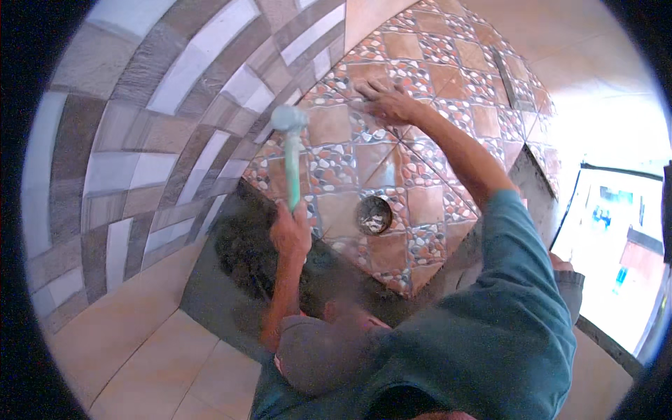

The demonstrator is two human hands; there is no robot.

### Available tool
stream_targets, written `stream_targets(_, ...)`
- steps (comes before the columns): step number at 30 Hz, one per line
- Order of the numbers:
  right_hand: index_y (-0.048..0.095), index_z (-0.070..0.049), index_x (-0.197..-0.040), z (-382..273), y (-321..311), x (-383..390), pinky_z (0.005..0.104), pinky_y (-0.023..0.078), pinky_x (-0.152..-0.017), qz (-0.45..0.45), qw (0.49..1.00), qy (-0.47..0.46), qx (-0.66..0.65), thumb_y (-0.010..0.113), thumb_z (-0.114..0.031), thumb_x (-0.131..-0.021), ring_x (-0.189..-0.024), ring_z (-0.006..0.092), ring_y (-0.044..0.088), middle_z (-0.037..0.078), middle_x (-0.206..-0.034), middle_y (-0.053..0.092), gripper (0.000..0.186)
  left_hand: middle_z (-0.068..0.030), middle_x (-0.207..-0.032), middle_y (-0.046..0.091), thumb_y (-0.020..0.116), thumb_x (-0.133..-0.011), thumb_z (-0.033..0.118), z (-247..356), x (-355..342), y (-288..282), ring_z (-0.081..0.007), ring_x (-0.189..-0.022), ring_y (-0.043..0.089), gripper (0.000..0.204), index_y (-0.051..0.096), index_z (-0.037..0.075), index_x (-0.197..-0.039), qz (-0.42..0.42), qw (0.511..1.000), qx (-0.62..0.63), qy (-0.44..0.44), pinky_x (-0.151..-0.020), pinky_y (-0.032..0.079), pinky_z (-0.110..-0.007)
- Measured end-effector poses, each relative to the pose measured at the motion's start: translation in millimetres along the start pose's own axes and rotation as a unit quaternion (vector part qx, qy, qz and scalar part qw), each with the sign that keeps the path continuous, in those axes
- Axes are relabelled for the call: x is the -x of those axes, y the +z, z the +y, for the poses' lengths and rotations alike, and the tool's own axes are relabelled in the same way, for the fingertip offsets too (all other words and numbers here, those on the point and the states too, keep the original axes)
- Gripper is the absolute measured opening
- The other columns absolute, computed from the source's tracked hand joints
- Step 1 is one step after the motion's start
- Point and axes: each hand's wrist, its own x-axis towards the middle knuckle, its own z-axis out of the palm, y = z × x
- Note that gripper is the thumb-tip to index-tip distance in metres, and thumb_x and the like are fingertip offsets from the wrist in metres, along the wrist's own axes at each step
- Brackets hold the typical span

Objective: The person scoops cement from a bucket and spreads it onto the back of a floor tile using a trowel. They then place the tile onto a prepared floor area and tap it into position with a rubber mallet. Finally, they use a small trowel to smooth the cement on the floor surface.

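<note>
Left hand (pixel 291 229) holds tight, right hand (pixel 388 103) spreads flat

The person's left hand is wrapped around a long mallet with a pale green handle and a whitish head (pixel 292 164). The mallet points away from the person, with its blurry head at the far end. The right hand is to the right of that head and a bit farther away, fingers spread on the shiny brown and pebble-patterned floor tiles (pixel 329 126). It is hard to tell if the mallet touches them.

A round dark hole (pixel 374 215) sits in the tiles, nearer and to the right. Dark, crumbly mix (pixel 245 245) lies near the left hand. A grey, brown and white block-patterned wall (pixel 206 42) stands on the left. Bright light shines on the right.
</note>
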Motion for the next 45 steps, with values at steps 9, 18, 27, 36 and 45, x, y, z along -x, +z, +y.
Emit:
stream_targets(9, 0.043, -0.042, -0.151, 9, 18, 59, 0.0727, 0.028, -0.113, 0.008, 0.999, 0.01, 0.033, 0.073, -0.036, -0.088, -0.154, 0.0297, 0.019, -0.004, -0.17, 0.011, 0.07, -0.0239, -0.08, 0.069, 0.055, -0.098, 0.047, -6, 67, 19, -0.0492, -0.073, 0.066, 0.048, 0.055, 0.003, -0.116, -0.075, 0.996, -0.03, 0.023, -0.068, 0.05, -0.061)
stream_targets(18, 0.048, -0.033, -0.148, 0, 13, 57, 0.0719, 0.038, -0.102, 0.013, 1.0, 0.009, 0.026, 0.057, -0.032, -0.099, -0.15, 0.036, 0.027, 0.006, -0.167, 0.02, 0.05, -0.026, -0.091, 0.07, 0.058, -0.095, 0.043, 5, 49, 21, -0.0483, -0.083, 0.068, 0.055, 0.05, 0.004, -0.133, -0.162, 0.985, -0.064, 0.002, -0.076, 0.054, -0.057)
stream_targets(27, 0.048, -0.008, -0.125, -172, 4, 82, 0.0294, 0.049, -0.064, 0.156, 0.589, 0.18, -0.772, 0.061, -0.036, -0.101, -0.078, 0.015, 0.058, 0.003, -0.09, 0.057, 0.04, -0.0237, -0.103, 0.062, 0.069, -0.087, 0.033, 85, 43, 36, -0.0427, -0.098, 0.06, 0.053, 0.053, -0.003, -0.123, 0.006, 0.969, 0.113, 0.222, -0.086, 0.047, -0.054)
stream_targets(36, 0.049, -0.003, -0.12, -12, 30, 131, 0.0332, 0.048, -0.06, 0.327, 0.765, 0.32, -0.452, 0.069, -0.029, -0.094, -0.067, 0.0161, 0.056, 0.006, -0.081, 0.056, 0.042, -0.0202, -0.096, 0.059, 0.075, -0.088, 0.036, -113, 212, -40, -0.0405, -0.095, 0.056, 0.043, 0.057, 0.0, -0.101, 0.268, 0.953, -0.055, -0.132, -0.082, 0.044, -0.05)
stream_targets(45, 0.049, 0.003, -0.129, 62, 111, 127, 0.05, 0.049, -0.088, 0.352, 0.817, 0.436, -0.139, 0.078, -0.028, -0.081, -0.101, 0.0391, 0.063, 0.025, -0.108, 0.063, 0.065, -0.0226, -0.098, 0.064, 0.076, -0.084, 0.04, -196, 290, 70, -0.0411, -0.093, 0.063, 0.053, 0.054, 0.0, -0.112, 0.085, 0.955, 0.011, -0.283, -0.082, 0.049, -0.051)
